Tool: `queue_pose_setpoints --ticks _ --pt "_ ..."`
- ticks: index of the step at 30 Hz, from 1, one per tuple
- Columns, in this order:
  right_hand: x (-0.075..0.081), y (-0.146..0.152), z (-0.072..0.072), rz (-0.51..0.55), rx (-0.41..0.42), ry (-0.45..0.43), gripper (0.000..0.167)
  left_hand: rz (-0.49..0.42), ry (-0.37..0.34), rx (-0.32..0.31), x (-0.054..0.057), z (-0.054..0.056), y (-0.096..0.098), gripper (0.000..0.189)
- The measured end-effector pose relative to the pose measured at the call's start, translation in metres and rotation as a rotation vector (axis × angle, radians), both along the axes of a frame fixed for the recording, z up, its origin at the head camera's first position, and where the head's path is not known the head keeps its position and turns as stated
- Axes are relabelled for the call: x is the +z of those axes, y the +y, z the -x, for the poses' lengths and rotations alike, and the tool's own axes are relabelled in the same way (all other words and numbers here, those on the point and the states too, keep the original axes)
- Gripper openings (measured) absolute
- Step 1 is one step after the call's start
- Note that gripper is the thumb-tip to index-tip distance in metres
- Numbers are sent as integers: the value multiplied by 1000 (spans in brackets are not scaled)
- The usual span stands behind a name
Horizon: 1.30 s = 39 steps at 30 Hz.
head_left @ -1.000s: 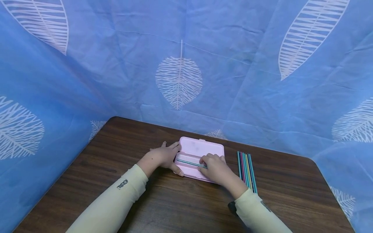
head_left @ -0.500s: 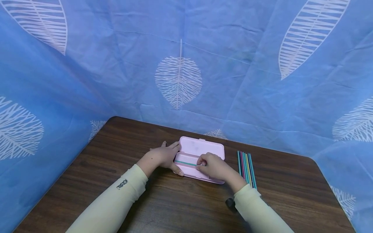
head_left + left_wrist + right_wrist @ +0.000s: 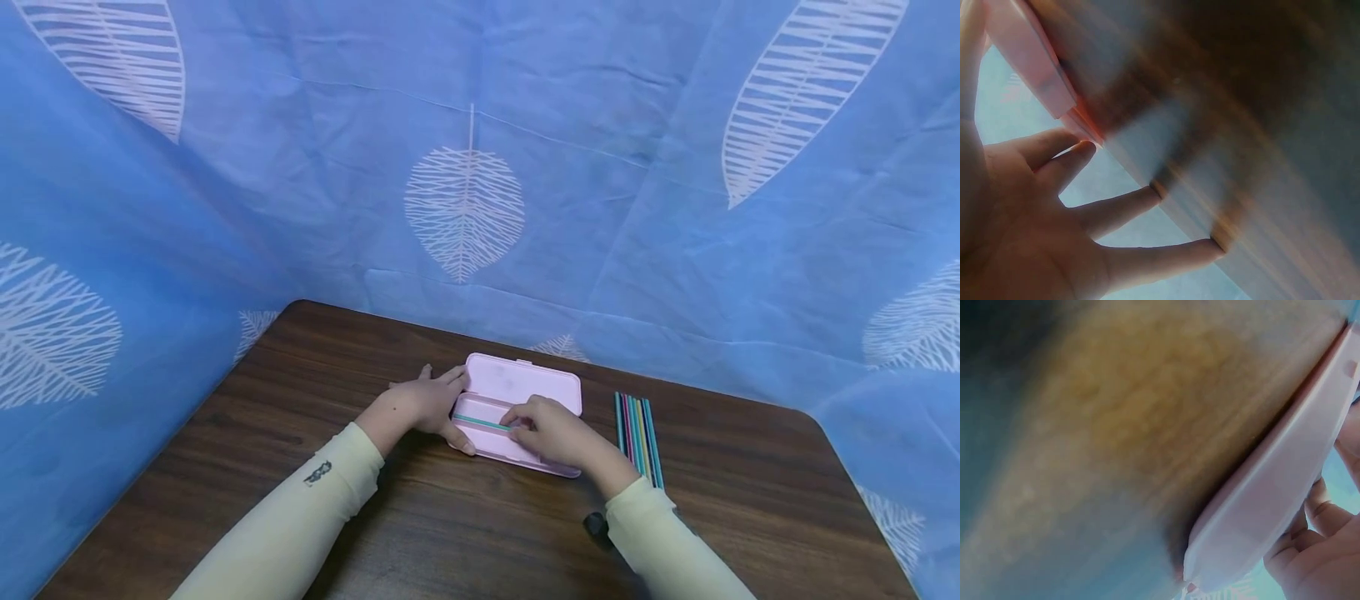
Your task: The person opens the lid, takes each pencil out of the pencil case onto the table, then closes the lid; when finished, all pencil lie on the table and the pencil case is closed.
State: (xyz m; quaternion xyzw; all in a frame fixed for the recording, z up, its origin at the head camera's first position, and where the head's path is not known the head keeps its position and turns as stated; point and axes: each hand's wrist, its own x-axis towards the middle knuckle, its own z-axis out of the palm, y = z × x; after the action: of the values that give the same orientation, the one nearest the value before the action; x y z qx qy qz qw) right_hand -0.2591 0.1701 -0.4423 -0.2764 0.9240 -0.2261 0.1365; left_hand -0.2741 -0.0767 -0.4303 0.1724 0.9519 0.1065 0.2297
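A pink pencil case lies unfolded on the table, its lid laid back toward the wall. Inside the near half runs a thin teal pencil, lengthwise. My right hand reaches into the case, thumb and bent fingers pinching the pencil near its right end, which they hide. In the right wrist view, that hand's curled fingers show past the case's side wall. My left hand steadies the case's left end, thumb at the near edge. Its fingers spread out straight in the left wrist view, fingertips on the table.
Several thin coloured pencils lie side by side to the right of the case, partly behind the right forearm. The brown wooden table ends at a blue leaf-print cloth at the back.
My right hand has shifted slightly left, and the teal pencil has settled along the case's length. The left hand stays put on the case.
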Motion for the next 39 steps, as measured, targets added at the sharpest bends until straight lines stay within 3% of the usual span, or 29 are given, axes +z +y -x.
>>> queue_pose_setpoints --ticks 17,28,39 --pt "7 2 -4 -72 5 20 22 4 -1 -2 1 1 2 126" --pt "30 -3 -23 -183 -121 105 24 8 5 -2 1 1 2 126" --pt "41 9 -31 -201 -279 158 26 -6 1 1 -2 1 1 127"
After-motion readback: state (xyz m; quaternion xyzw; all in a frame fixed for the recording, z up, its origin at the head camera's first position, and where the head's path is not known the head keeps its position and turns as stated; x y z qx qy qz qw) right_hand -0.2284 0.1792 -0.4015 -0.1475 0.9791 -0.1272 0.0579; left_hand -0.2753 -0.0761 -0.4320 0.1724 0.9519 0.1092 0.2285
